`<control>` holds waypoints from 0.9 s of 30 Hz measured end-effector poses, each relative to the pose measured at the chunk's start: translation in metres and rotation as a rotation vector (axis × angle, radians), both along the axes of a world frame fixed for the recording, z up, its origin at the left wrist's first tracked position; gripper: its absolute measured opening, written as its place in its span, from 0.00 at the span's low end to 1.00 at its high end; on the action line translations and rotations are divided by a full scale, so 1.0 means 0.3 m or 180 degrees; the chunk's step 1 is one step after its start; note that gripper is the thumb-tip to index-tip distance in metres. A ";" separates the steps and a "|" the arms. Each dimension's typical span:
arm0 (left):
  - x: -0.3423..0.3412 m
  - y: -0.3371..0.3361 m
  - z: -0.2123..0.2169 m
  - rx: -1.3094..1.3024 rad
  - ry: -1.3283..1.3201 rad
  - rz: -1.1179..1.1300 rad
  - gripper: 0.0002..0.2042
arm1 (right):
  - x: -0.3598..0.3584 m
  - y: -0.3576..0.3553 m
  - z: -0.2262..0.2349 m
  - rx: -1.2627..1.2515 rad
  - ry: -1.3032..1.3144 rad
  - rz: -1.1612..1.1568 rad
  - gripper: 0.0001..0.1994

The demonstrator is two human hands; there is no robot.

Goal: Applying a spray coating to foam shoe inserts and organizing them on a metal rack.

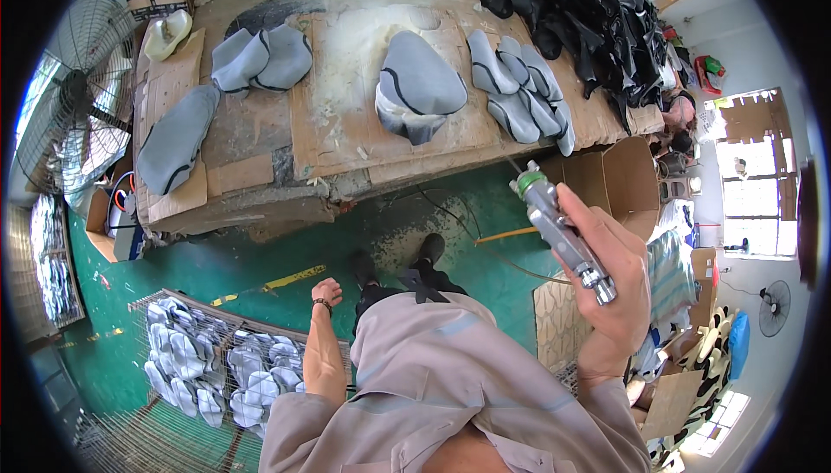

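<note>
A: Status of our grip?

B: Our right hand (616, 287) is closed around the spray gun (561, 229), raised clear of the workbench (260, 140). Left hand (326, 290) hangs loosely curled, holding nothing.

A: Progress?

B: Grey seat covers (417, 85) lie spread on the workbench; we judge spraying is not in progress.

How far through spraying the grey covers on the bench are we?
Done: cannot tell which covers are coated; white overspray marks the cardboard beside the middle grey cover. In hand: right hand holds the spray gun raised off the bench; left hand empty. Left: a wire rack full of grey pieces.
</note>
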State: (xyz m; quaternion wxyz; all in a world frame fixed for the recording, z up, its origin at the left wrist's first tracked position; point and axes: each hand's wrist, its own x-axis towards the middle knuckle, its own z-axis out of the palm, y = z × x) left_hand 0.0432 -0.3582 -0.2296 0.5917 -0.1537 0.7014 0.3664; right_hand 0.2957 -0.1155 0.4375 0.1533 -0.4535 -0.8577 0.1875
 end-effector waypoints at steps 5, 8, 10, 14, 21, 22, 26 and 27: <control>-0.021 -0.123 -0.042 -0.0284 -0.0042 0.0184 0.09 | -0.067 -0.074 0.006 0.0196 0.0056 -0.0032 0.34; -0.016 -0.165 -0.054 -0.0127 -0.0064 0.0290 0.10 | -0.083 -0.109 0.020 0.0210 -0.0006 0.0212 0.34; -0.002 -0.181 -0.060 -0.0126 -0.0072 0.0369 0.10 | -0.087 -0.140 0.029 0.0207 -0.0036 0.0169 0.34; 0.024 -0.189 -0.069 -0.0081 -0.0116 0.0380 0.10 | -0.085 -0.199 0.036 0.0186 -0.0177 0.0370 0.34; 0.038 -0.178 -0.061 -0.0083 -0.0122 0.0230 0.12 | -0.009 -0.284 0.020 0.0254 -0.0174 0.0143 0.35; 0.038 -0.174 -0.057 -0.0061 -0.0088 0.0217 0.11 | 0.009 -0.290 0.019 0.0180 -0.0225 0.0077 0.35; 0.040 -0.156 -0.039 -0.0179 0.0030 0.0169 0.09 | 0.097 -0.286 0.008 0.0029 -0.0047 0.0314 0.36; 0.042 -0.148 -0.035 -0.0088 0.0018 0.0187 0.09 | 0.120 -0.283 0.004 0.0002 -0.0056 0.0231 0.37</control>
